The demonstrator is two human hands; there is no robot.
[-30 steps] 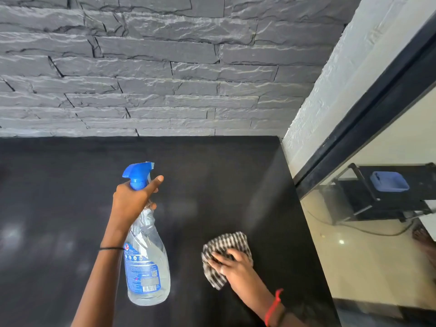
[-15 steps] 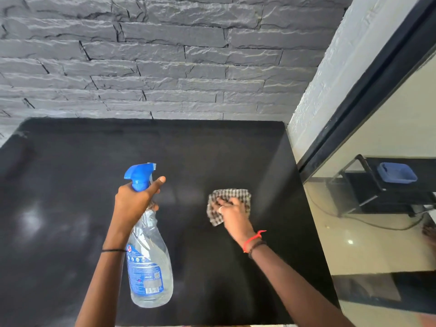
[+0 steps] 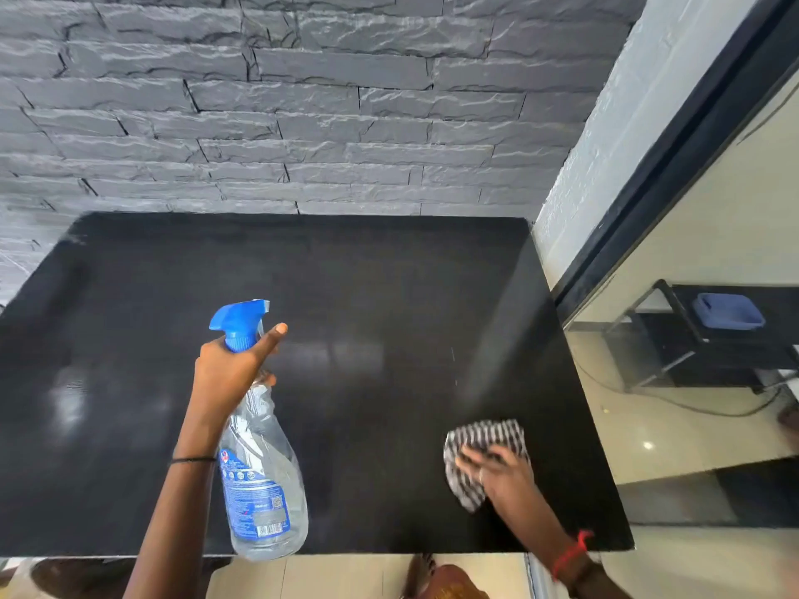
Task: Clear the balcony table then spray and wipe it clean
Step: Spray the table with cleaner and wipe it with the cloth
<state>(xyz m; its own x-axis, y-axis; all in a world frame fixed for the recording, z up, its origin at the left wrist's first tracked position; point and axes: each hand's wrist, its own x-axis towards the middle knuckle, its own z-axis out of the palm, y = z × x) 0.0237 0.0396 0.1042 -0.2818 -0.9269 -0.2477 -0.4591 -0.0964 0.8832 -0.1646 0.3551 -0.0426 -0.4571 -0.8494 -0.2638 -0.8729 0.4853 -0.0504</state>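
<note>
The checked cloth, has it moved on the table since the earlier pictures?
Yes. The checked cloth slid toward the table's near edge, away from the stone wall.

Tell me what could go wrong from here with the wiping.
1. The right hand presses the cloth close to the right edge of the table; a stroke might run off it and drop the cloth.
2. The left hand grips the spray bottle by its neck over the near edge; a slip would likely send it to the floor.
3. Pale smears on the table's left side may get missed.
</note>
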